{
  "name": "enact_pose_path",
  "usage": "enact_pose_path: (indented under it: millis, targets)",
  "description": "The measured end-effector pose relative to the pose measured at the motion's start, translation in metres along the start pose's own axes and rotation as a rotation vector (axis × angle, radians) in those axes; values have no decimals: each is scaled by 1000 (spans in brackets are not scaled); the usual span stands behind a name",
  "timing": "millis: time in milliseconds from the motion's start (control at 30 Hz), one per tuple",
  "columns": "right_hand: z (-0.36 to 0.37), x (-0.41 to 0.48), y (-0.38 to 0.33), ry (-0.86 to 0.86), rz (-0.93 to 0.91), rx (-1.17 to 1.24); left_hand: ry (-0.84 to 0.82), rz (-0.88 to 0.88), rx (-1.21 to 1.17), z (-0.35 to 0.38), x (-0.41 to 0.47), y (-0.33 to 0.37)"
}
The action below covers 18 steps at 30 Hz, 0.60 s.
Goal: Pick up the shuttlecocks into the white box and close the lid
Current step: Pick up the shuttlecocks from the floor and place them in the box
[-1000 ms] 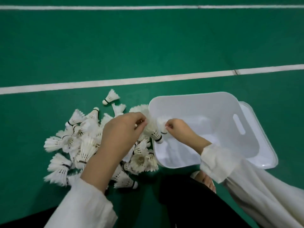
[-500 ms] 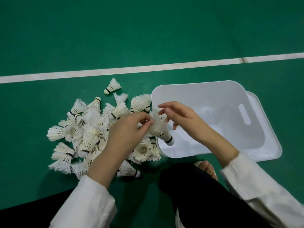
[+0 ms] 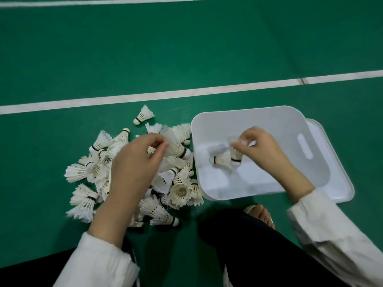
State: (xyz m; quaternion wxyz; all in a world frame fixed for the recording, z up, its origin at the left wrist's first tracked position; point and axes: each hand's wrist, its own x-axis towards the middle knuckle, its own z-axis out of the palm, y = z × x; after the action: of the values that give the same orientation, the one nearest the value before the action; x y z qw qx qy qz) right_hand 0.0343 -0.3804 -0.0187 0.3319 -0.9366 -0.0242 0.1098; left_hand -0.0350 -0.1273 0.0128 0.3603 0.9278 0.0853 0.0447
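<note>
A heap of white feather shuttlecocks [image 3: 180, 191] lies on the green floor left of the white box [image 3: 238, 121]. One shuttlecock [image 3: 144, 117] lies apart behind the heap. My left hand [image 3: 134, 164] hovers over the heap and pinches a shuttlecock [image 3: 178, 150] by its feathers, cork toward the box. My right hand [image 3: 261, 148] is inside the box and pinches another shuttlecock [image 3: 235, 154] by its feathers. One more shuttlecock [image 3: 220, 160] lies on the box floor below it.
The box stands on its flat white lid [image 3: 335, 183], which sticks out to the right. A white court line [image 3: 145, 96] runs behind. My dark trouser leg [image 3: 248, 245] and bare foot [image 3: 261, 214] are just in front of the box.
My right hand moved from the box's left rim to inside the box with a shuttlecock. My left hand lifted another shuttlecock from the heap.
</note>
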Motion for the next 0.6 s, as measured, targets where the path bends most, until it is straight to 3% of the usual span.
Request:
enact_pose_path:
  millis: [100, 367, 500, 600]
  targets:
    - [8, 12, 16, 88, 133, -29, -39, 43, 94, 4, -2, 1]
    - [64, 53, 5, -309, 2, -369, -106, 81, 174, 17, -15, -3]
    - [72, 64, 16, -358, -5, -372, -126, 108, 214, 20, -17, -5]
    - [83, 62, 25, -293, -104, -431, -118, 160, 245, 25, -16, -4]
